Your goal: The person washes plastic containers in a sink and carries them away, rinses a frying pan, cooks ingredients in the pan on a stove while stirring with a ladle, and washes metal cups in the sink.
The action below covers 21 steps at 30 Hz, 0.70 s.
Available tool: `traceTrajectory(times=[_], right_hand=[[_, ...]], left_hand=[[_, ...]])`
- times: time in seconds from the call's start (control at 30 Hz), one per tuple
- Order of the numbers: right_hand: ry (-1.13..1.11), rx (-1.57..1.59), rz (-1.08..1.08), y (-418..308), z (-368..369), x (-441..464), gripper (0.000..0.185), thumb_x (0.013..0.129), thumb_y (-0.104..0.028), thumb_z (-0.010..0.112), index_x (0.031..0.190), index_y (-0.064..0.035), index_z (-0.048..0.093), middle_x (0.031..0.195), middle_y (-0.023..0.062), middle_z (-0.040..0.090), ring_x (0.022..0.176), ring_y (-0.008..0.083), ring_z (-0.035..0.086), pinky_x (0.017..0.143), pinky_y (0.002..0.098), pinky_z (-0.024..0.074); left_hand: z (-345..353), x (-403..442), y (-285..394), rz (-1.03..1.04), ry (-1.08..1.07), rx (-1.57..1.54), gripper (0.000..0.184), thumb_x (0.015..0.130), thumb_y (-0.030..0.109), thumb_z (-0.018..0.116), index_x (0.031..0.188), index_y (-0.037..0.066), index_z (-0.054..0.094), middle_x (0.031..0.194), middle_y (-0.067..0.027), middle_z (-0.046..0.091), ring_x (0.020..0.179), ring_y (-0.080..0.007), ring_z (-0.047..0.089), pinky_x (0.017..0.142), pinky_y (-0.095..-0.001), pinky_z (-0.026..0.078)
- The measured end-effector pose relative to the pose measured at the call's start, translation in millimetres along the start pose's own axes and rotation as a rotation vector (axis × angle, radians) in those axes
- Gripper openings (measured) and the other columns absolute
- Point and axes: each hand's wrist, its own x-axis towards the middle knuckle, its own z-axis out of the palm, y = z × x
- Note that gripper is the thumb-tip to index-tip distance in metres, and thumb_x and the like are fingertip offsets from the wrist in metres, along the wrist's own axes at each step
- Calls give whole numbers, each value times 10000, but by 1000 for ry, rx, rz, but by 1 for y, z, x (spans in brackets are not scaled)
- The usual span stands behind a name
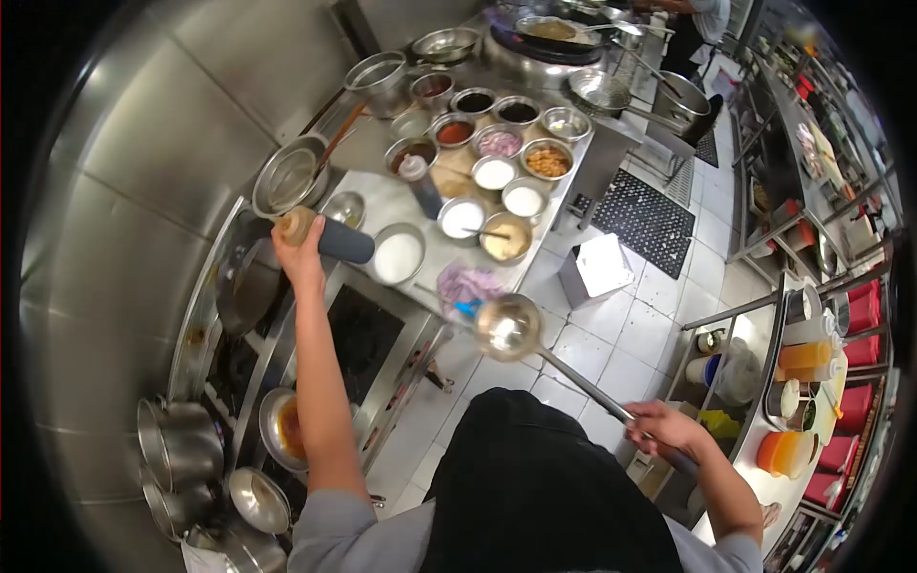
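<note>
My left hand (302, 252) is grasping a dark cylindrical squeeze bottle with a tan end (348, 242), and my fingers are wrapped around this tan end. The bottle is tilted almost to lying, with its dark end pointing to the right, near a round metal bowl of white grains (397, 256). My right hand (666, 430) is clenched around the handle of a long-handled, round metal ladle (510, 328). The bowl of this ladle is before the near edge of the pale work surface (373, 193), just beside a crumpled light purple cloth (470, 285); whether they touch, I cannot tell.

On the surface, a second dark squeeze bottle with a pale cap (423, 188) stands upright. To the right of it are many round metal bowls, and among them I see one with thick yellow paste (505, 238), one with chopped pinkish pieces (500, 142) and one with orange-brown chunks (547, 160). Beyond my left hand there is a wide metal pot (277, 180), with a wooden-handled tool (339, 137) leaning in it. On the white tiled floor (573, 344), a white box (600, 267) is placed near a black perforated mat (642, 220).
</note>
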Motion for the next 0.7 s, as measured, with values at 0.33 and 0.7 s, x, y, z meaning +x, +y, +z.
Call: traceTrajectory(times=[0.33, 0.7], right_hand=[[381, 532, 47, 48, -163, -94, 72, 884, -108, 533, 855, -84, 472, 645, 26, 455, 489, 82, 391, 444, 234, 315], [609, 801, -148, 55, -268, -86, 158, 910, -173, 536, 787, -97, 472, 589, -20, 429, 465, 76, 395, 410, 232, 309]], left_hand=[[120, 66, -165, -171, 22, 204, 610, 664, 100, 841, 1153, 0, 491, 1073, -102, 578, 923, -187, 569, 821, -310, 473], [85, 95, -207, -611, -352, 313, 398, 852, 234, 637, 1202, 46, 604, 1225, -128, 577, 1116, -241, 533, 930, -422, 434]])
